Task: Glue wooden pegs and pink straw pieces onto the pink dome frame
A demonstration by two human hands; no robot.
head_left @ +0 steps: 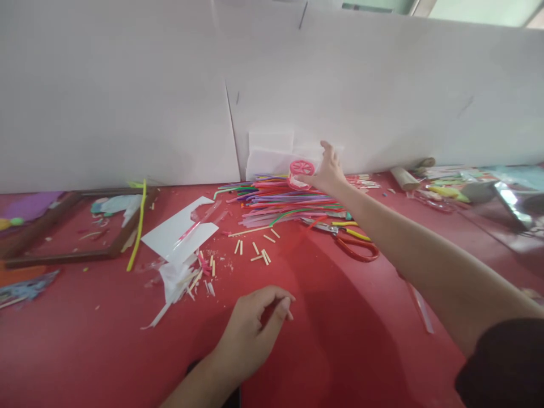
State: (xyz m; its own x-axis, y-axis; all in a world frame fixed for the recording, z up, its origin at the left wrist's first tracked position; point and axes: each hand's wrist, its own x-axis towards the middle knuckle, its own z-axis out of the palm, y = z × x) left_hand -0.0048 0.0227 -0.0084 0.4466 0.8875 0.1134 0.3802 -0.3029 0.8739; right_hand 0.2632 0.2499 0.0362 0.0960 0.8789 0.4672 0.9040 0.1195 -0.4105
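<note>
At the back of the table, my right hand [330, 173] is stretched out with its fingers spread. Its thumb reaches the side of a small pink round piece with a spoked top [301, 168]; whether it presses on it I cannot tell. This piece sits on a heap of colourful pipe cleaners [276, 199]. Near the front, my left hand [255, 326] hovers over the red table [297, 266], its fingers curled and the thumb close to the fingertips. Nothing shows in it. Short wooden sticks [255, 248] lie beyond the left hand.
Red-handled scissors [357, 249] and yellow-handled pliers [355, 233] lie below my right forearm. To the left are white paper [170, 232], white scraps [172, 280], a yellow pipe cleaner [138, 238] and a brown frame [63, 259]. A white board [148, 96] stands behind.
</note>
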